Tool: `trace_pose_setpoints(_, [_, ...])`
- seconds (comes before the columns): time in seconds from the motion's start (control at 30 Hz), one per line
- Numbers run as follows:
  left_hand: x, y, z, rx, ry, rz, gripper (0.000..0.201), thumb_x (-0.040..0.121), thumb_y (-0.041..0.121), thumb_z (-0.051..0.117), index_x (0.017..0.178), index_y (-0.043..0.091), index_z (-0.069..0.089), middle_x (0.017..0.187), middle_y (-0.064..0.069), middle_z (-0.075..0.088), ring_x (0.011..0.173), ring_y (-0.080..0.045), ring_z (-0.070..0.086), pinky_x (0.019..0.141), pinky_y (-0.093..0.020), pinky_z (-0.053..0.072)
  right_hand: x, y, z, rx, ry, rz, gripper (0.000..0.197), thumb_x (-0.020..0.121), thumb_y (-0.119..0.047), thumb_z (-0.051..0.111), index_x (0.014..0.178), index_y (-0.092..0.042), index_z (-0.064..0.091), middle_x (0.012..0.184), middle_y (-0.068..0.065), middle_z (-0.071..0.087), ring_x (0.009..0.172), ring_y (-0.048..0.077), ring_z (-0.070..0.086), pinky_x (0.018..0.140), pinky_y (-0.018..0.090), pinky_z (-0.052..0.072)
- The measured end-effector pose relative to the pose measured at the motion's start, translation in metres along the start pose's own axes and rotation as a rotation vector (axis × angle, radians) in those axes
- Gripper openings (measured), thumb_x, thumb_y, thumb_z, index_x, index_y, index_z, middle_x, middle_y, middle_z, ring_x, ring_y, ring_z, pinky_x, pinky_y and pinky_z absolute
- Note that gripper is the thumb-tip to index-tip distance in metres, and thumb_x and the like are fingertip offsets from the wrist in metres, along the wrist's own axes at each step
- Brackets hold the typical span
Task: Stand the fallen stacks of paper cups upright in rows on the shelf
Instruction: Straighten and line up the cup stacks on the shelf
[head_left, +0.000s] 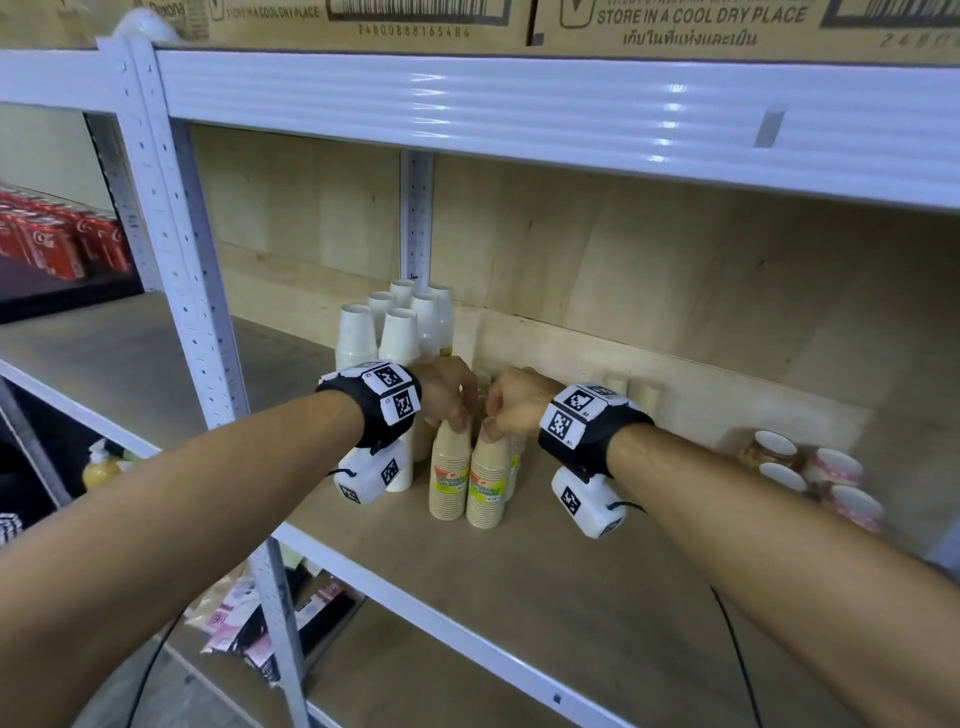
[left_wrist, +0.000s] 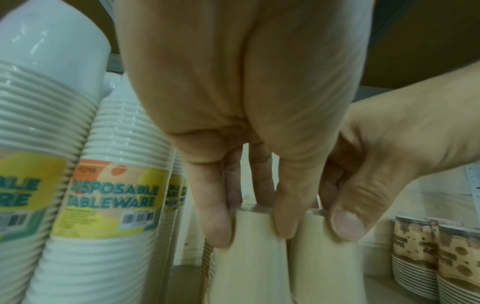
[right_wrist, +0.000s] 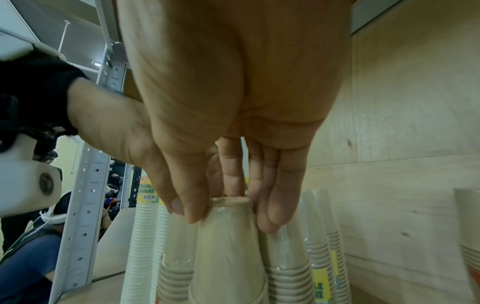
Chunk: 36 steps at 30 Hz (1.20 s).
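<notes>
Two beige stacks (head_left: 467, 473) upright, touching | left grip (head_left: 447, 395), right grip (head_left: 511, 402) each pinch one's top

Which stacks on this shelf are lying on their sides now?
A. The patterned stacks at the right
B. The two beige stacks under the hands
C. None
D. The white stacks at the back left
A: the patterned stacks lie with open mouths facing outward, while the white stacks and beige stacks stand upright.

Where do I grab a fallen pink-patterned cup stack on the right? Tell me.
Probably wrap the mouth end of the pink-patterned cup stack from above: it lies on its side, open mouth facing you, other fallen stacks crowd its sides.
</notes>
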<state>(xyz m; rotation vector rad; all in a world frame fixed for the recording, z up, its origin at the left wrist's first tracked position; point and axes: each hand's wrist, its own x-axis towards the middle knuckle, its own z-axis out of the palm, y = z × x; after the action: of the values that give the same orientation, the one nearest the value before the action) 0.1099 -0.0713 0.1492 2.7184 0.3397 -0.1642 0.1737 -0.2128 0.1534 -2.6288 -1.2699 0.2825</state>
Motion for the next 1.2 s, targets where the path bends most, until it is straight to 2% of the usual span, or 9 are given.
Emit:
trace_pose_setpoints(0.23, [-0.002, 0.007, -0.002, 0.012, -0.032, 0.022, 0.024, 0.078, 0.01, 0.077, 0.099, 0.017, 0.068, 0.096, -0.004, 0.069, 0.083, -0.023, 0.069, 0.047, -0.018, 0.048, -0.006, -0.003, -0.002, -0.007, 0.006, 0.005, 0.026, 0.072, -0.024, 0.082, 0.089, -0.012, 0.068, 0.089, 0.002, 0.065, 0.08, 0.019, 0.062, 0.055, 0.023, 0.045])
trace_pose_setpoints(0.37, [-0.001, 0.017, -0.004, -0.012, -0.054, 0.033, 0.027, 0.078, 0.01, 0.077, 0.103, 0.014, 0.07, 0.103, -0.008, 0.07, 0.087, -0.025, 0.071, 0.056, -0.022, 0.056, -0.011, 0.002, -0.005, 0.012, -0.003, 0.045, 0.025, 0.07, -0.024, 0.081, 0.088, -0.01, 0.072, 0.086, 0.004, 0.068, 0.081, 0.021, 0.067, 0.065, 0.029, 0.053])
trace_pose_setpoints(0.53, [0.007, 0.044, -0.008, 0.026, -0.074, 0.096, 0.026, 0.075, 0.013, 0.079, 0.099, 0.018, 0.069, 0.102, -0.006, 0.069, 0.086, -0.024, 0.071, 0.071, -0.033, 0.06, -0.025, 0.018, -0.02, 0.04, -0.022, 0.088, 0.025, 0.071, -0.02, 0.078, 0.092, -0.008, 0.071, 0.081, 0.005, 0.067, 0.069, 0.018, 0.063, 0.06, 0.027, 0.051])
trace_pose_setpoints(0.6, [0.013, 0.056, -0.009, 0.033, -0.064, 0.131, 0.025, 0.074, 0.013, 0.079, 0.097, 0.018, 0.07, 0.102, -0.005, 0.069, 0.084, -0.021, 0.069, 0.066, -0.029, 0.06, -0.032, 0.028, -0.028, 0.036, -0.02, 0.123, 0.028, 0.071, -0.019, 0.078, 0.097, -0.009, 0.072, 0.084, 0.006, 0.068, 0.072, 0.019, 0.065, 0.061, 0.028, 0.052])
trace_pose_setpoints(0.7, [0.025, 0.076, -0.009, 0.015, -0.082, 0.163, 0.022, 0.074, 0.012, 0.08, 0.092, 0.019, 0.07, 0.104, -0.008, 0.069, 0.081, -0.022, 0.07, 0.062, -0.028, 0.06, -0.041, 0.046, -0.039, 0.034, -0.014, 0.186, 0.023, 0.072, -0.02, 0.077, 0.093, -0.012, 0.071, 0.073, 0.001, 0.064, 0.064, 0.015, 0.061, 0.052, 0.02, 0.048])
trace_pose_setpoints(0.83, [0.044, 0.101, -0.007, 0.014, -0.058, 0.209, 0.022, 0.072, 0.013, 0.08, 0.089, 0.022, 0.07, 0.098, -0.011, 0.071, 0.065, -0.02, 0.066, 0.058, -0.028, 0.057, -0.052, 0.076, -0.05, 0.032, 0.036, 0.257, 0.026, 0.069, -0.022, 0.079, 0.092, -0.013, 0.072, 0.077, 0.001, 0.067, 0.066, 0.014, 0.062, 0.057, 0.023, 0.049])
trace_pose_setpoints(0.93, [0.059, 0.117, -0.005, 0.022, -0.062, 0.245, 0.022, 0.07, 0.013, 0.08, 0.086, 0.024, 0.07, 0.096, -0.009, 0.072, 0.079, -0.028, 0.073, 0.069, -0.039, 0.063, -0.056, 0.098, -0.053, 0.007, 0.072, 0.311, 0.029, 0.067, -0.023, 0.08, 0.092, -0.012, 0.072, 0.088, 0.005, 0.071, 0.078, 0.019, 0.069, 0.066, 0.03, 0.057])
trace_pose_setpoints(1.07, [0.081, 0.132, 0.001, 0.07, 0.011, 0.292, 0.021, 0.072, 0.014, 0.079, 0.089, 0.022, 0.07, 0.088, 0.002, 0.063, 0.072, -0.013, 0.062, 0.059, -0.022, 0.052, -0.06, 0.126, -0.055, -0.004, 0.129, 0.36, 0.028, 0.068, -0.022, 0.079, 0.092, -0.01, 0.073, 0.094, 0.007, 0.071, 0.089, 0.023, 0.068, 0.077, 0.036, 0.057])
trace_pose_setpoints(1.2, [0.1, 0.141, 0.01, 0.074, 0.041, 0.31, 0.025, 0.074, 0.014, 0.078, 0.097, 0.019, 0.07, 0.091, 0.004, 0.058, 0.076, -0.012, 0.057, 0.059, -0.021, 0.045, -0.062, 0.149, -0.055, -0.009, 0.167, 0.417, 0.03, 0.072, -0.019, 0.077, 0.099, -0.006, 0.073, 0.101, 0.007, 0.07, 0.092, 0.023, 0.066, 0.078, 0.034, 0.057])
